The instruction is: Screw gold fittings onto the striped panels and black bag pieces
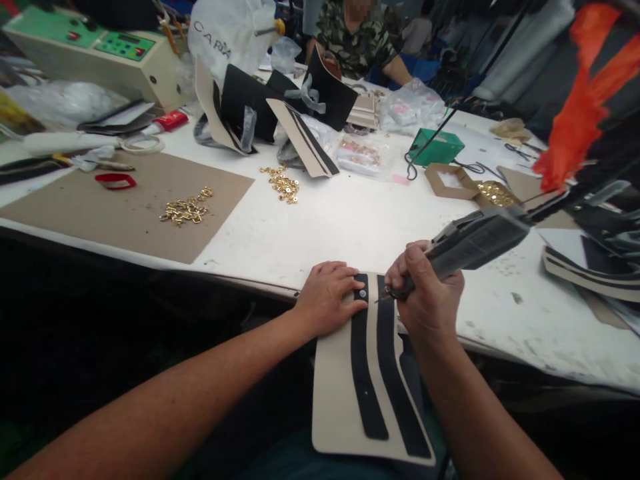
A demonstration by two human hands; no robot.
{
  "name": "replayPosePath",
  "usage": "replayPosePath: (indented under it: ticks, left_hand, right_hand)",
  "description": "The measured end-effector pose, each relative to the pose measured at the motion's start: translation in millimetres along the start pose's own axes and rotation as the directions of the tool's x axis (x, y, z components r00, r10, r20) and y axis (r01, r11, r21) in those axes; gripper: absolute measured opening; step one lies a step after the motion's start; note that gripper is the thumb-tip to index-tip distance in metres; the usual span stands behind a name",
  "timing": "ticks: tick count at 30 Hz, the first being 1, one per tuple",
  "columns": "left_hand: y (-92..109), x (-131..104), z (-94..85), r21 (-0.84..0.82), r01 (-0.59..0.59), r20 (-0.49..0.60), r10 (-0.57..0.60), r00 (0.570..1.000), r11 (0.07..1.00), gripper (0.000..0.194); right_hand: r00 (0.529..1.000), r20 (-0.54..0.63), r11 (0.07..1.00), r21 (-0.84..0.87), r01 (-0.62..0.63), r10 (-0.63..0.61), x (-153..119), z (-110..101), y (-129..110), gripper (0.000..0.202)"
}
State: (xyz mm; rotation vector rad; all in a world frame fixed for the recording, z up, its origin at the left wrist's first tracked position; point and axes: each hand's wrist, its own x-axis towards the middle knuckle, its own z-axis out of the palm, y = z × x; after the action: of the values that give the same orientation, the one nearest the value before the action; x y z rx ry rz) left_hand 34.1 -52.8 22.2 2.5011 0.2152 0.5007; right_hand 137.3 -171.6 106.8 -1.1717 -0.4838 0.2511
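Note:
A cream panel with two curved black stripes (345, 393) hangs over the near edge of the white table (350, 220). My left hand (327, 297) presses flat on the panel's top, beside a small dark stud (361, 293) set in the left stripe. My right hand (427, 293) grips a grey powered hand tool (475, 243), whose tip points at the panel just right of the stud. A dark cable runs from the tool up to the right.
Gold metal fittings (186, 210) lie on a brown cardboard sheet (125, 200), with more (283, 183) on the table. Stacked striped panels (590, 273) lie at right. A green box (435, 147), plastic bags and a machine (95, 53) stand behind. A person in camouflage (355, 37) sits opposite.

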Motion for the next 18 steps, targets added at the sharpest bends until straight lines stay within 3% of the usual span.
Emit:
replayPosePath:
  ticks: [7, 18]
  left_hand:
    - [-1, 0, 0.7, 0.000, -0.004, 0.006, 0.004, 1.000, 1.000, 0.032]
    - [-1, 0, 1.4, -0.001, -0.009, 0.011, 0.009, 1.000, 1.000, 0.032]
  right_hand:
    - [1.000, 0.024, 0.993, -0.114, 0.020, -0.018, 3, 4, 25, 0.031]
    - [0.999, 0.041, 0.990, -0.138, 0.038, -0.032, 3, 2, 33, 0.030]
